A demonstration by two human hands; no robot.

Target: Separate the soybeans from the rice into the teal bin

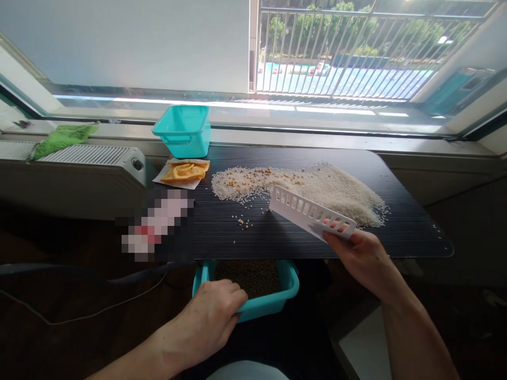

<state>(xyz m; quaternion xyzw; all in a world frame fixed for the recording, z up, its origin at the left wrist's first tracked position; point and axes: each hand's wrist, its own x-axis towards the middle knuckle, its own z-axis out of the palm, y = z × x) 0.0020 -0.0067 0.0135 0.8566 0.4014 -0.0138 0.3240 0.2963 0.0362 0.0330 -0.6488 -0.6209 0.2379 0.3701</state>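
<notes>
right fingers [334, 240] grip white slotted plastic strip [301, 218] by end — should be light, stiff; left fingers [234, 296] seemingly clasp turquoise plastic tub [266, 306].

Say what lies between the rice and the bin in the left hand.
Head view: dark table with stray grains; toward the right, part of the white tool in the right hand.

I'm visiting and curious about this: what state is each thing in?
Lower teal bin, open-topped, holding dark grains.
Left hand, gripping that bin's rim.
White slotted strip, tilted, held in right hand.
Rice, loosely heaped.
Yellow kernels, scattered mostly over the rice.
Upper teal bin, upright, open-topped.
Green item, crumpled on the radiator.
Orange item, lying on white paper.
</notes>
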